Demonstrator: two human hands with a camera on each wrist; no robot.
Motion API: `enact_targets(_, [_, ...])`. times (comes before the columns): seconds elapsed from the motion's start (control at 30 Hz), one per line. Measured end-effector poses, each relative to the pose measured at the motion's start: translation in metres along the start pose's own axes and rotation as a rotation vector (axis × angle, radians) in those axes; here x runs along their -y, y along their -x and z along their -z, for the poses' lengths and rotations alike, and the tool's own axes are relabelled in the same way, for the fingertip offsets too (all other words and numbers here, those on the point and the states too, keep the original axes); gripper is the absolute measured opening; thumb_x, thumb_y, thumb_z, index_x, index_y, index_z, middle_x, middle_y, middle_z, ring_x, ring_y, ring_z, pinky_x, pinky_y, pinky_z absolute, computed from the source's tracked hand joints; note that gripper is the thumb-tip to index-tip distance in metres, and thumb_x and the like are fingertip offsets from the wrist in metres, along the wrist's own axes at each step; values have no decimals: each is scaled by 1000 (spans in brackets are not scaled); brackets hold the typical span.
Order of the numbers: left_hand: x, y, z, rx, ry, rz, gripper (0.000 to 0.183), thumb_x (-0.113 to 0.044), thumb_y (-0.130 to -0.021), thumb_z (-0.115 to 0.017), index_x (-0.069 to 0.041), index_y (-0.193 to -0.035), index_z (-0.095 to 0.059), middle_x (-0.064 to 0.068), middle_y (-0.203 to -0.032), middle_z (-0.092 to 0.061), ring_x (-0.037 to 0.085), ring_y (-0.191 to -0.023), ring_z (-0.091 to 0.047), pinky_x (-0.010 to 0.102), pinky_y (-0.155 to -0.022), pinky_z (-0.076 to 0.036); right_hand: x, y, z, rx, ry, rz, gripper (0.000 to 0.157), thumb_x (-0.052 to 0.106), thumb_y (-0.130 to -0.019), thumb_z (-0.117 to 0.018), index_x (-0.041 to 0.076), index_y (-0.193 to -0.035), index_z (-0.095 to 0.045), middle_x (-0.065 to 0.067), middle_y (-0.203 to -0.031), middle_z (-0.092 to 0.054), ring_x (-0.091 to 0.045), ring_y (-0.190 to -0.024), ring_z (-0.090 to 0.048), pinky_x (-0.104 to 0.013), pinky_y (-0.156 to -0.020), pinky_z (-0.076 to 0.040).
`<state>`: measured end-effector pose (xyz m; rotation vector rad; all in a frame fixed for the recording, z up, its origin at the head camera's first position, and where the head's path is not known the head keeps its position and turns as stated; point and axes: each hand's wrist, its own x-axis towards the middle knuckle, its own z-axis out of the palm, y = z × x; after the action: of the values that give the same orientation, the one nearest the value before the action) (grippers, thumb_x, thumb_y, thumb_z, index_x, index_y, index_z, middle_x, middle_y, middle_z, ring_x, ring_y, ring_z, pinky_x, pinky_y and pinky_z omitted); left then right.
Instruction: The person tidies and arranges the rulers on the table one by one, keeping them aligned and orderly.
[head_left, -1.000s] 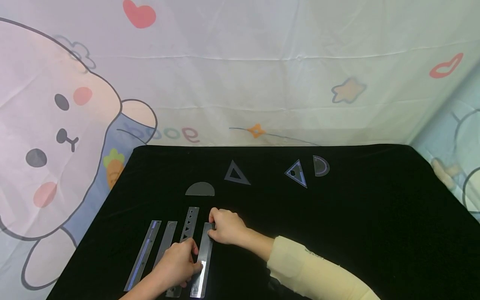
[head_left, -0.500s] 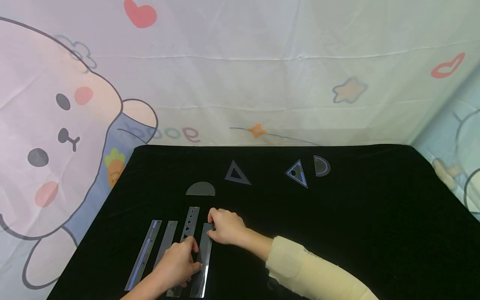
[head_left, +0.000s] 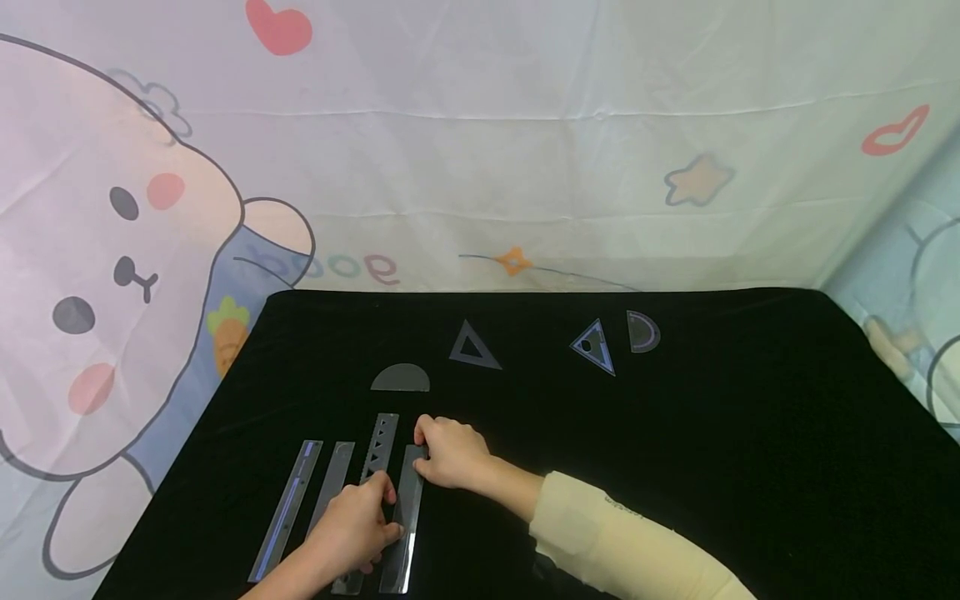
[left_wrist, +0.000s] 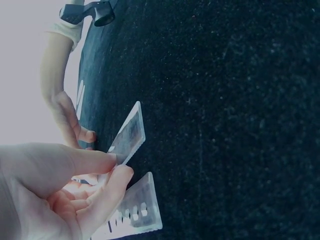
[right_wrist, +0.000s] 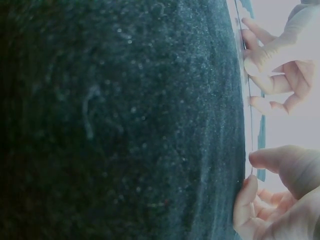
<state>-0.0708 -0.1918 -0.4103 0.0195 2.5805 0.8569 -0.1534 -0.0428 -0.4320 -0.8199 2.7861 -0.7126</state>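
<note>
A clear straight ruler [head_left: 407, 521] lies lengthwise between both hands, the rightmost of several rulers in the head view. My left hand [head_left: 352, 523] pinches its left edge near the middle. My right hand [head_left: 452, 452] grips its far end between thumb and fingers. In the left wrist view the ruler [left_wrist: 129, 134] slants up from the left thumb and forefinger, its near part hidden by the hand. Seen from the right wrist, it is a thin edge-on strip [right_wrist: 248, 120] joining both hands. A ruler with triangular cutouts [head_left: 380, 442] lies just left, partly under the left hand.
Further left lie a plain ruler [head_left: 332, 479] and a blue-marked ruler [head_left: 287, 508]. Towards the back of the black cloth [head_left: 712, 458] are a plain half-disc [head_left: 401, 379], a plain triangle [head_left: 474, 350], a blue-marked set square [head_left: 595, 347] and a protractor [head_left: 642, 332].
The bright glare on the held ruler has shrunk to a narrow strip along its lower right edge. The right hand has shifted very slightly left; the left hand has barely moved.
</note>
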Motion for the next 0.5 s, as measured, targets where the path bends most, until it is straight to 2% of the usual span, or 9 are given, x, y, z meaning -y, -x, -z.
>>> enact_targets(0.27, [0, 1, 1, -4, 6, -14, 29, -4, -77, -70, -5, -98, -49, 3, -60, -54, 13, -44, -55, 24, -41, -48, -1, -1, -2, -1, -2, -1, 24, 25, -81, -68, 15, -98, -54, 6, -73, -48, -5, -51, -43, -17, -43, -36])
enact_targets(0.5, [-1, 0, 3, -32, 0, -29, 30, -5, -76, -70, -5, -98, -50, 2, -60, -54, 12, -44, -54, 23, -40, -47, -5, -2, -4, -3, -65, -1, 23, 23, -82, -68, 14, -100, -56, 6, -74, -52, -3, -53, -46, -16, -44, -38])
